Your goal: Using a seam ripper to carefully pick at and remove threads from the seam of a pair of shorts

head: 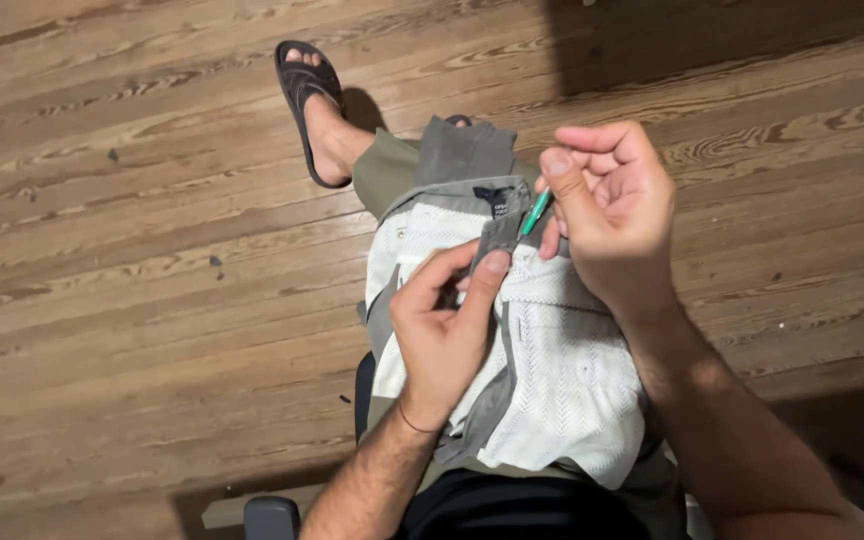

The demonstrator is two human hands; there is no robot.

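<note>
While the left hand (439,330) pinches grey trousers (512,350) (white herringbone lining), the right hand (612,215) grips a green tool (535,212), perhaps a seam ripper.

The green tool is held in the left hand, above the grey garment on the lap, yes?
Not quite. The head view shows the green tool in the right hand, above the grey garment on the lap. The left hand pinches the garment's fabric.

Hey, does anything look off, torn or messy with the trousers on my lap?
The grey trousers lie inside out on the lap, white pocket linings showing. The left hand pinches a fabric strip; the right hand holds a green tool at it. No tear or spill is visible.
</note>
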